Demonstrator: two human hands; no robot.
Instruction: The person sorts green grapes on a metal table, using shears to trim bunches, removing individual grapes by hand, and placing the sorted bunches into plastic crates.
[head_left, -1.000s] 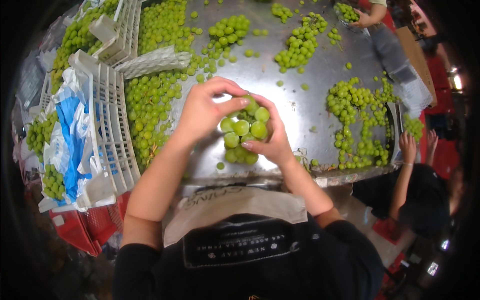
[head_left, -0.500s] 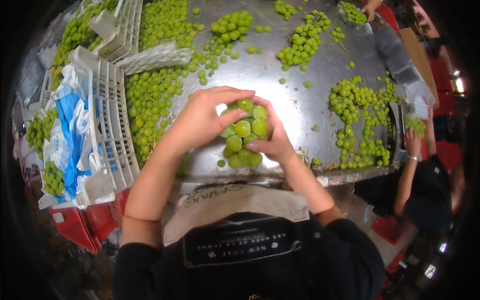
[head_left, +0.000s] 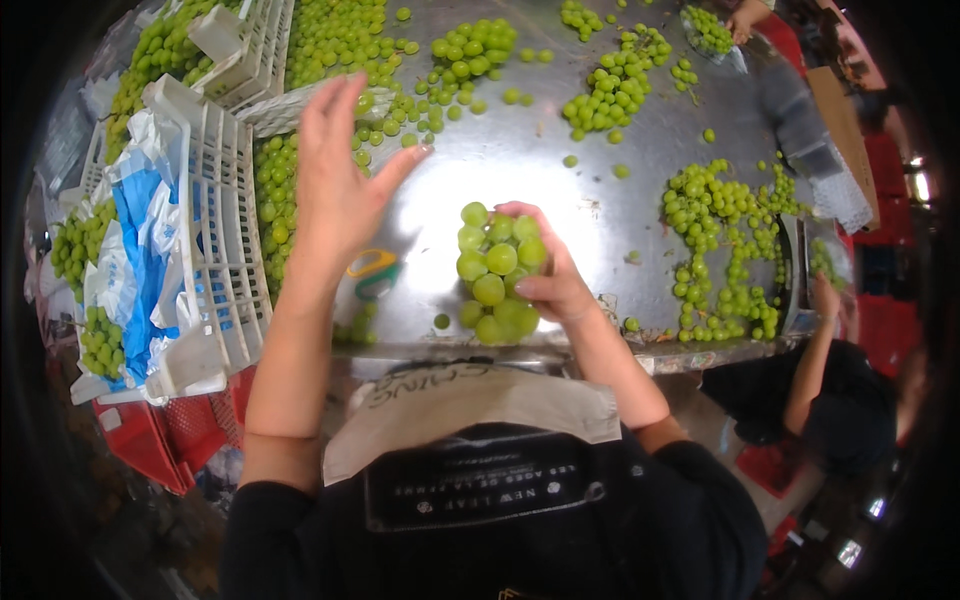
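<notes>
My right hand (head_left: 555, 275) is closed round one side of a bunch of green grapes (head_left: 500, 262), its thumb pressed on the front berries. The bunch hangs in front of me over the near part of the steel table (head_left: 590, 240). To its left, my left hand (head_left: 345, 180) is raised apart from the bunch, thumb and fingers spread, above the edge of a heap of loose grapes (head_left: 325, 45). A pair of scissors with yellow and green handles (head_left: 373, 270) lies on the table beside my left wrist; its blades are hard to make out.
White plastic crates (head_left: 222, 240) with bunches and blue-white wrapping (head_left: 145, 250) stand at the left, above a red crate (head_left: 160, 440). More bunches (head_left: 615, 90) lie at the back, others (head_left: 715, 240) at the right. A co-worker's hand (head_left: 825, 297) is beside a clear container at the right edge.
My left hand has let go of the bunch and moved up and left, its fingers opening. The scissors have come into sight. My right hand keeps the bunch in nearly the same place.
</notes>
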